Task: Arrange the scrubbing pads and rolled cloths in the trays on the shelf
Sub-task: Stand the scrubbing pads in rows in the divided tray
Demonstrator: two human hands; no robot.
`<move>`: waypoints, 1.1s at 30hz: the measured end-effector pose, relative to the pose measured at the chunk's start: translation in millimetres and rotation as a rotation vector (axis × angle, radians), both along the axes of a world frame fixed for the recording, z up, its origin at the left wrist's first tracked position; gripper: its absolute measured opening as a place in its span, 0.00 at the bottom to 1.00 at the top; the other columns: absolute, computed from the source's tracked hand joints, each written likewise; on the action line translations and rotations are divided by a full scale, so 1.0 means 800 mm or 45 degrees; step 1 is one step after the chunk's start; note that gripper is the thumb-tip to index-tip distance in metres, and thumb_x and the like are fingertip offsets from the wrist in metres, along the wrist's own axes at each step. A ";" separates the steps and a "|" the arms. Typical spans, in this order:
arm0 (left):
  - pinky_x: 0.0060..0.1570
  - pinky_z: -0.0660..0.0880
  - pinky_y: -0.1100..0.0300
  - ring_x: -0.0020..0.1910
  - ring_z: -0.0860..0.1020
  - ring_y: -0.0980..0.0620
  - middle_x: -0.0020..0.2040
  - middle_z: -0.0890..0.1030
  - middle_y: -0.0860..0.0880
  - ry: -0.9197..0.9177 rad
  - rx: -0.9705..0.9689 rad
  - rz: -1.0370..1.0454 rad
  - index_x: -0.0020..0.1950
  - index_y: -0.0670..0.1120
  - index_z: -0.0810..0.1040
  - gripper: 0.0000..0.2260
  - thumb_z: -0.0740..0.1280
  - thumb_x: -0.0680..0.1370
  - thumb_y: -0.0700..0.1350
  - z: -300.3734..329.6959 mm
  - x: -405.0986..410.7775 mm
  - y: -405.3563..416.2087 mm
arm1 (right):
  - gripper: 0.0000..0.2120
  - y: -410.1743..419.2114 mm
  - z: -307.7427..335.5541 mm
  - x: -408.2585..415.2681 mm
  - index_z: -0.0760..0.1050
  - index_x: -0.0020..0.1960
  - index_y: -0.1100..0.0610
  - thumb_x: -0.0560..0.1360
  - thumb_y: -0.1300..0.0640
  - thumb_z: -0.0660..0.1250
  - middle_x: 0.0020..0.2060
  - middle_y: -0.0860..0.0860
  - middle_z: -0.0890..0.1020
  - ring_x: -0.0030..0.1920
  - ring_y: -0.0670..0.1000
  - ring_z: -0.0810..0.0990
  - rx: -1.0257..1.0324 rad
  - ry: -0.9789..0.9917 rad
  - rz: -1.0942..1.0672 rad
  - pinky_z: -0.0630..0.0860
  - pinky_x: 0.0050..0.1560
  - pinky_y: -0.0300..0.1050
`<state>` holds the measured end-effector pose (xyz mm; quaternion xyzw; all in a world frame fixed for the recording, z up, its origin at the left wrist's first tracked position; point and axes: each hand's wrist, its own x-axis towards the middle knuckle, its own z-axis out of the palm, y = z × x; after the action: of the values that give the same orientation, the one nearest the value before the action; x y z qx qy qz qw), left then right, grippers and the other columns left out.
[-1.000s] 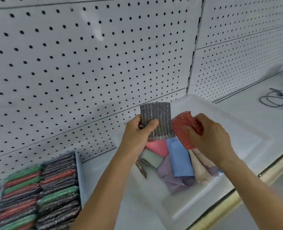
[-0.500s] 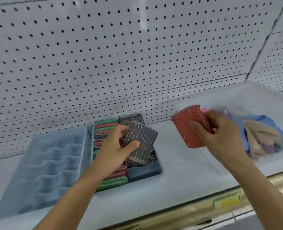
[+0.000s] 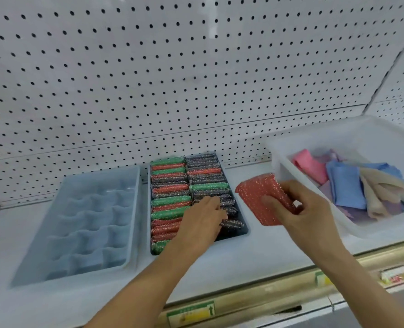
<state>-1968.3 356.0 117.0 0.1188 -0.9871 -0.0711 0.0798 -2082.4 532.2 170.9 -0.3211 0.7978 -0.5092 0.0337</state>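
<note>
A dark tray (image 3: 245,233) on the white shelf holds two columns of green, red and grey scrubbing pads (image 3: 170,185) standing on edge. My left hand (image 3: 203,221) reaches into the front of its right column, and its fingers hold a grey scrubbing pad (image 3: 230,209) down among the other grey ones. To the right of the tray, my right hand (image 3: 307,209) grips a red scrubbing pad (image 3: 255,197) above the shelf. Pink, blue, beige and purple cloths (image 3: 345,185) lie loose in a white bin (image 3: 279,157) at the right.
A light blue tray (image 3: 77,233) with several empty compartments sits left of the dark tray. White pegboard (image 3: 196,79) forms the back wall. The shelf's front edge carries a metal price rail (image 3: 243,301) with labels.
The view has swung left from the white bin to the trays. My left hand has carried the grey pad down into the dark tray's right column. My right hand still holds the red pad.
</note>
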 end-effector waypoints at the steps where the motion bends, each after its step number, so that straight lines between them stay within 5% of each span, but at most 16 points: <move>1: 0.46 0.68 0.59 0.55 0.71 0.52 0.54 0.74 0.52 0.013 0.025 -0.005 0.63 0.52 0.78 0.14 0.68 0.77 0.48 -0.002 0.002 -0.002 | 0.06 0.001 -0.002 0.003 0.78 0.45 0.45 0.70 0.52 0.74 0.35 0.41 0.81 0.32 0.44 0.76 0.007 0.005 0.046 0.74 0.37 0.40; 4: 0.54 0.69 0.58 0.53 0.72 0.56 0.53 0.76 0.56 0.102 0.223 0.093 0.62 0.57 0.78 0.18 0.72 0.73 0.56 0.002 0.015 -0.021 | 0.11 0.001 -0.005 0.010 0.78 0.48 0.46 0.71 0.60 0.73 0.39 0.38 0.81 0.34 0.40 0.76 0.005 0.000 0.231 0.70 0.36 0.29; 8: 0.52 0.70 0.56 0.48 0.71 0.57 0.44 0.73 0.62 0.084 0.418 0.154 0.46 0.57 0.81 0.07 0.74 0.71 0.54 0.013 0.026 -0.044 | 0.11 -0.011 -0.018 0.012 0.76 0.53 0.43 0.73 0.56 0.68 0.43 0.40 0.80 0.41 0.42 0.78 0.062 0.121 0.469 0.71 0.42 0.32; 12: 0.53 0.73 0.55 0.48 0.73 0.59 0.45 0.75 0.61 0.089 0.544 0.165 0.48 0.56 0.84 0.07 0.75 0.70 0.51 0.010 0.025 -0.050 | 0.09 -0.029 -0.033 0.012 0.76 0.54 0.45 0.74 0.52 0.65 0.42 0.40 0.77 0.43 0.45 0.76 0.346 0.684 0.530 0.72 0.31 0.40; 16: 0.53 0.73 0.54 0.49 0.73 0.58 0.46 0.75 0.59 0.090 0.606 0.159 0.48 0.57 0.83 0.07 0.73 0.71 0.52 0.005 0.026 -0.055 | 0.16 -0.056 -0.040 0.029 0.78 0.41 0.47 0.58 0.57 0.79 0.37 0.45 0.74 0.36 0.49 0.76 0.685 1.043 0.483 0.57 0.22 0.39; 21: 0.53 0.73 0.59 0.49 0.74 0.61 0.47 0.77 0.58 0.047 0.685 0.174 0.49 0.55 0.84 0.07 0.74 0.72 0.50 0.010 0.026 -0.060 | 0.24 -0.075 -0.060 0.041 0.75 0.35 0.50 0.43 0.63 0.80 0.29 0.44 0.74 0.30 0.47 0.76 0.794 1.062 0.511 0.56 0.22 0.39; 26: 0.54 0.73 0.59 0.49 0.75 0.60 0.48 0.77 0.58 0.076 0.726 0.242 0.47 0.55 0.84 0.04 0.73 0.73 0.50 0.011 0.025 -0.055 | 0.20 -0.084 -0.066 0.030 0.73 0.30 0.49 0.48 0.59 0.82 0.25 0.43 0.74 0.29 0.47 0.76 0.843 1.005 0.537 0.58 0.21 0.37; 28: 0.52 0.73 0.57 0.48 0.74 0.60 0.47 0.77 0.58 0.087 0.680 0.244 0.46 0.56 0.83 0.03 0.72 0.74 0.52 0.011 0.022 -0.053 | 0.12 -0.083 -0.068 0.027 0.76 0.32 0.49 0.58 0.53 0.79 0.28 0.44 0.77 0.33 0.47 0.78 0.784 0.973 0.587 0.61 0.24 0.37; 30: 0.52 0.70 0.61 0.49 0.73 0.61 0.47 0.76 0.59 0.180 0.604 0.252 0.47 0.56 0.82 0.04 0.70 0.75 0.53 0.010 0.016 -0.051 | 0.07 -0.075 -0.065 0.019 0.79 0.38 0.48 0.72 0.47 0.68 0.33 0.44 0.79 0.38 0.48 0.79 0.612 0.868 0.621 0.65 0.29 0.38; 33: 0.56 0.63 0.63 0.55 0.68 0.62 0.53 0.74 0.60 0.319 0.510 0.267 0.54 0.55 0.81 0.08 0.69 0.75 0.54 0.013 -0.001 -0.045 | 0.09 -0.057 -0.042 -0.012 0.80 0.42 0.49 0.77 0.49 0.63 0.35 0.44 0.80 0.37 0.49 0.78 0.242 0.846 0.442 0.72 0.33 0.41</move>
<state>-1969.3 319.7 127.2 0.2243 -0.9181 -0.2705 0.1832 -2092.2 486.7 137.1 -0.5943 0.7427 -0.2878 -0.1112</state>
